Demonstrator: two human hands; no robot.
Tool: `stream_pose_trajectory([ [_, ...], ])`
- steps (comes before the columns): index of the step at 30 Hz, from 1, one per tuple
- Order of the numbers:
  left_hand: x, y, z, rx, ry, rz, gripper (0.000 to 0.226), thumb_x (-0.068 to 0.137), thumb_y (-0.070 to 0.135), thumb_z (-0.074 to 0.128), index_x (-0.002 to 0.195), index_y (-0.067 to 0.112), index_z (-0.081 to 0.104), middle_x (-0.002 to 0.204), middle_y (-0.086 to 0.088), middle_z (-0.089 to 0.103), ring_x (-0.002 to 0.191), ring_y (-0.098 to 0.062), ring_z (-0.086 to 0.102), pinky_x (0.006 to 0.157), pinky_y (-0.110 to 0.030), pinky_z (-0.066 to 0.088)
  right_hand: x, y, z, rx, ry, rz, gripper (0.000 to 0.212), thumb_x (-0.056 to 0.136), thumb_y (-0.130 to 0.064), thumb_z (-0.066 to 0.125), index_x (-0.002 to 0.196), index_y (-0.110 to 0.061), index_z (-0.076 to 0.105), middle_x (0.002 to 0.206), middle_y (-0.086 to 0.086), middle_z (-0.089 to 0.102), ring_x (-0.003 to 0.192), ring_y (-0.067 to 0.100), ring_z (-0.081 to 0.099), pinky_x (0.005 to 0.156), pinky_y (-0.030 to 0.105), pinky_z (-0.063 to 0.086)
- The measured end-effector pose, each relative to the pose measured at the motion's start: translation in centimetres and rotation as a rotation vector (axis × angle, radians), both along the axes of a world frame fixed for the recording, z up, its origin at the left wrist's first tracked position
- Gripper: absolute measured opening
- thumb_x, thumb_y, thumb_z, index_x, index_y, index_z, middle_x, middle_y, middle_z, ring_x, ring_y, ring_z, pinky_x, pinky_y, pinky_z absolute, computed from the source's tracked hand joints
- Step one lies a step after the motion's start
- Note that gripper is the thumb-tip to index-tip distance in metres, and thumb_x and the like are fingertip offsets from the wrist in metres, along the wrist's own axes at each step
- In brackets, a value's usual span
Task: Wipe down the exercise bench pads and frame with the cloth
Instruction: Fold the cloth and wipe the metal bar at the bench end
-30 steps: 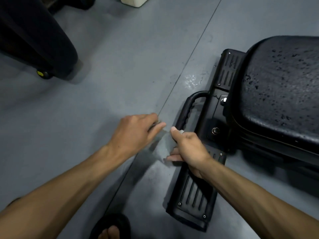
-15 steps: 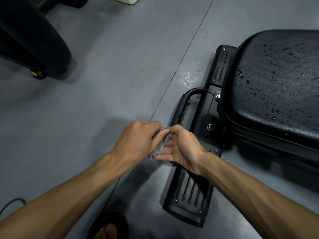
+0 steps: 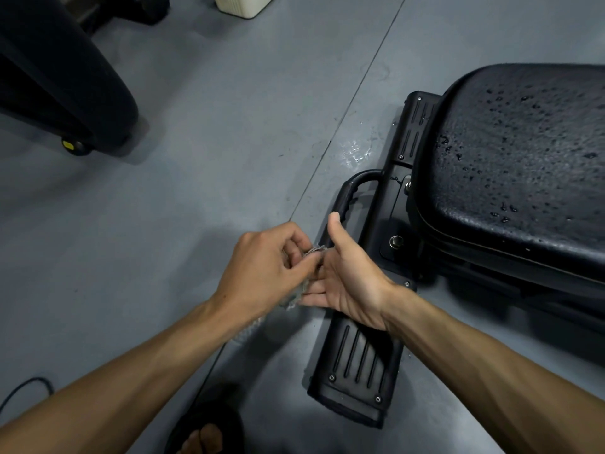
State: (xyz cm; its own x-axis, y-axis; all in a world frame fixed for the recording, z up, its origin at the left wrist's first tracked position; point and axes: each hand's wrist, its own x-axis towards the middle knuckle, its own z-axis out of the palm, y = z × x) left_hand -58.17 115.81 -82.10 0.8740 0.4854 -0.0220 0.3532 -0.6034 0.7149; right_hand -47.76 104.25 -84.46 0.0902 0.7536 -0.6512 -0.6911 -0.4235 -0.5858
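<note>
The black bench pad [image 3: 517,165], beaded with water drops, fills the right side. Its black frame foot [image 3: 357,371] runs along the floor below it, with a curved handle [image 3: 355,183]. Both my hands meet just left of the foot. My left hand [image 3: 265,273] pinches a small grey cloth [image 3: 296,298] with curled fingers; most of the cloth is hidden between the hands, and a strip hangs under my left wrist. My right hand [image 3: 347,280] lies palm up with straight fingers and raised thumb, touching the cloth.
Grey floor with a seam line [image 3: 357,93] and a wet patch [image 3: 355,152] by the frame. A large black machine part with a yellow-capped foot [image 3: 70,145] stands at the upper left. A cream box [image 3: 242,3] sits at the top. My sandalled foot [image 3: 203,434] is at the bottom.
My right hand has left the frame handle, turned palm up and opened against the cloth. My left hand has curled its fingers onto the cloth. The view has shifted slightly.
</note>
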Motion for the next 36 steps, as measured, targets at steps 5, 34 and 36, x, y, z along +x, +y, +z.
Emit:
stream_pose_trajectory([
  [5,-0.1,0.2,0.5,-0.303,0.007,-0.052,0.007,0.095,0.02,0.069,0.095,0.026,0.071,0.07,0.006,0.07,0.057,-0.014,0.066,0.053,-0.034,0.055,0.2,-0.7,0.5,0.043,-0.203,0.081,0.084,0.084,-0.082,0.051,0.126,-0.011,0.067,0.114,0.009,0.074,0.106,0.032,0.071,0.106,0.05,0.051],
  [34,-0.1,-1.6,-3.6,-0.146,-0.039,0.314,0.047,0.107,0.041,0.046,0.068,0.017,0.037,0.054,0.013,0.042,0.053,-0.006,0.037,0.052,-0.027,0.032,-2.2,-1.1,-2.0,-0.191,-0.663,-0.436,0.048,0.104,-0.048,0.047,0.088,-0.008,0.069,0.078,-0.002,0.071,0.075,0.015,0.068,0.08,0.047,0.058],
  [36,0.0,-1.2,-3.8,-0.192,-0.013,0.368,0.05,0.107,0.044,0.044,0.07,0.011,0.042,0.06,0.01,0.046,0.057,-0.011,0.042,0.058,-0.039,0.039,-2.4,-0.8,-2.0,-0.172,-0.731,-0.452,0.045,0.104,-0.046,0.047,0.086,-0.009,0.067,0.075,-0.007,0.068,0.073,0.009,0.065,0.074,0.041,0.058],
])
